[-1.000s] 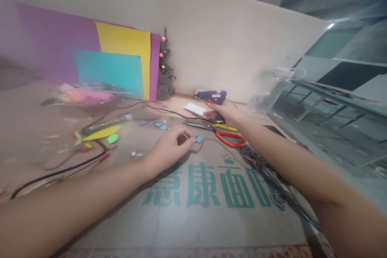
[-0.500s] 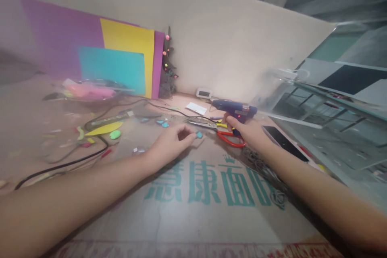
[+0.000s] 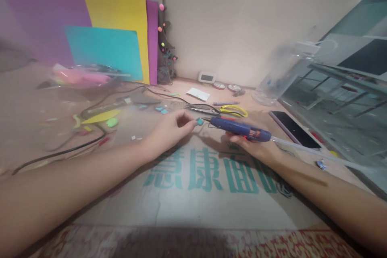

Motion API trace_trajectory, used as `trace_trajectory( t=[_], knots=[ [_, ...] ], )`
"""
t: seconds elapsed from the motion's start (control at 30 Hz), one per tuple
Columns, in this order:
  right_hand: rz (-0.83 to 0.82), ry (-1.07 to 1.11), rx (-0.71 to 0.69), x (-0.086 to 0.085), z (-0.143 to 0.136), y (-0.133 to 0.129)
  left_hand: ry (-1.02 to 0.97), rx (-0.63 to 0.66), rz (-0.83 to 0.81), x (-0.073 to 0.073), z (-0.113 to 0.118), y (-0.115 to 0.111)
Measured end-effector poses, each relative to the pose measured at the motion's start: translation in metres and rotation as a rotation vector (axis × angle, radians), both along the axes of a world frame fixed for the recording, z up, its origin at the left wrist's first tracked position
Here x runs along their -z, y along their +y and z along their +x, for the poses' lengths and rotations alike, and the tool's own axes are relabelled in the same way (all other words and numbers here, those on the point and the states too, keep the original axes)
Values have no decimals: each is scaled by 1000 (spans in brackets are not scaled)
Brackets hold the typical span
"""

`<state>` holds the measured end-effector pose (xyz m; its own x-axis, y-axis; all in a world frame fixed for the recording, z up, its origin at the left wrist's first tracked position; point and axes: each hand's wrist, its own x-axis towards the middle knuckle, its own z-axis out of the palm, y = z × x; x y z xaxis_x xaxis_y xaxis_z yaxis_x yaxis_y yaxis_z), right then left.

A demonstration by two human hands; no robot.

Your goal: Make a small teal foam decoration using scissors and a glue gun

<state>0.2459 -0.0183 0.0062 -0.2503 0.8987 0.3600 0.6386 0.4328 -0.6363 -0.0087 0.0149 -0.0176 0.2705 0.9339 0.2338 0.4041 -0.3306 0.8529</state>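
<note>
Between thumb and fingertips, my left hand [image 3: 173,129] pinches a small teal foam piece [image 3: 199,121] just above the table. My right hand [image 3: 250,145] is wrapped round a blue hot glue gun [image 3: 240,128], its nozzle pointing left with the tip at or very near the teal piece; I cannot tell if they touch. A clear glue stick [image 3: 290,144] sticks out of the gun's rear. Behind the gun lie scissors with dark blades [image 3: 201,109] and a pair with yellow handles [image 3: 234,110]. More teal pieces [image 3: 161,110] lie beyond my left hand.
A black cord [image 3: 60,157] crosses the left side among foam scraps, a yellow leaf shape [image 3: 101,117] and a green piece [image 3: 112,122]. On the right are a phone [image 3: 294,129] and a clear plastic jug [image 3: 269,84]. Coloured sheets [image 3: 105,52] lean on the wall.
My right hand has brought the glue gun down and toward the teal piece, turning it level with its nozzle at the piece. My left hand keeps its pinch. The camera view has shifted.
</note>
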Motion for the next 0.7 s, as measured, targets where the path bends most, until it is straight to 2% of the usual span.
trace_trajectory(
  t=[0.17, 0.33, 0.57, 0.7],
  knots=[
    [24, -42, -46, -4, 0, 2, 2, -18, -7, -3, 0, -1],
    [29, -38, 20, -8, -4, 3, -38, -10, -16, -5, 0, -1],
    [24, -37, 74, -2, -3, 4, -72, -19, -24, -5, 0, 0],
    [50, -85, 45, -3, -3, 4, -68, -17, -30, -4, 0, 1]
  ],
)
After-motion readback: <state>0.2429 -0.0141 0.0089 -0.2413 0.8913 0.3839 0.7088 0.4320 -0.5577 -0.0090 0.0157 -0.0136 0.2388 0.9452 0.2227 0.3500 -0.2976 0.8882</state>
